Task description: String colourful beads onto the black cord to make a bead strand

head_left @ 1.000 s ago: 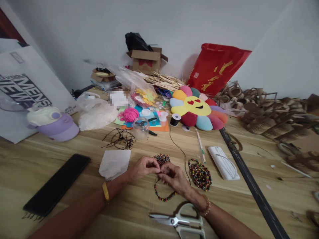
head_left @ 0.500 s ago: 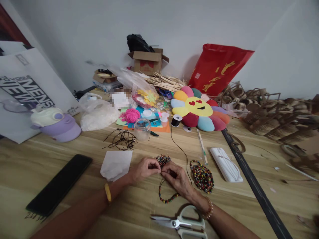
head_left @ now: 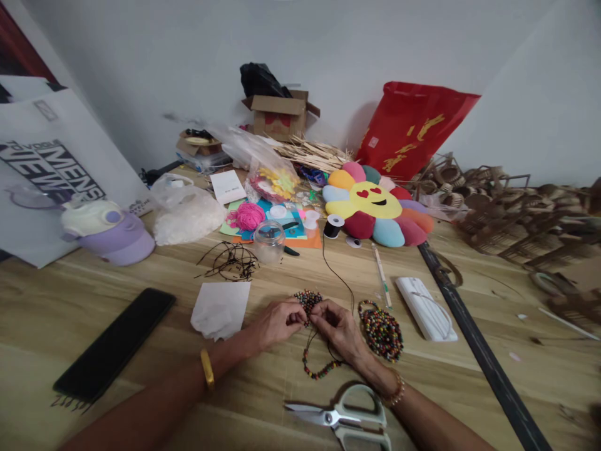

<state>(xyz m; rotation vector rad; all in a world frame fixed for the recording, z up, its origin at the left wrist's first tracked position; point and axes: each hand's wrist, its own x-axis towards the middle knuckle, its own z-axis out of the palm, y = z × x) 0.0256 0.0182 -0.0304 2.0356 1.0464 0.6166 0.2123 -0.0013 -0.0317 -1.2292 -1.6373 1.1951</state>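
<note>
My left hand (head_left: 279, 322) is closed in a pinch, its fingertips beside a small heap of multicoloured beads (head_left: 308, 299). What sits in that pinch is too small to make out. Opposite it, my right hand (head_left: 339, 331) pinches a thin black cord. Below the fingers the cord runs down to a curved string of beads (head_left: 320, 371) lying on the table. A black cord spool (head_left: 333, 227) stands behind, its line trailing toward my right hand. To the right lies a coiled pile of strung beads (head_left: 382, 331). Scissors (head_left: 335, 416) with pale handles lie nearest me.
White paper (head_left: 220, 308) and a black phone-like slab (head_left: 115, 344) lie left. Cut black cords (head_left: 230, 260), a clear jar (head_left: 269, 243) and pink yarn (head_left: 250, 216) are behind. A white power bank-like block (head_left: 425, 310), a flower cushion (head_left: 375, 203) and woven baskets (head_left: 516, 213) stand right.
Both hands have shifted slightly; my left fingers have curled in more, and the fingertips, touching before, are now a little apart. The bead string has moved slightly right.
</note>
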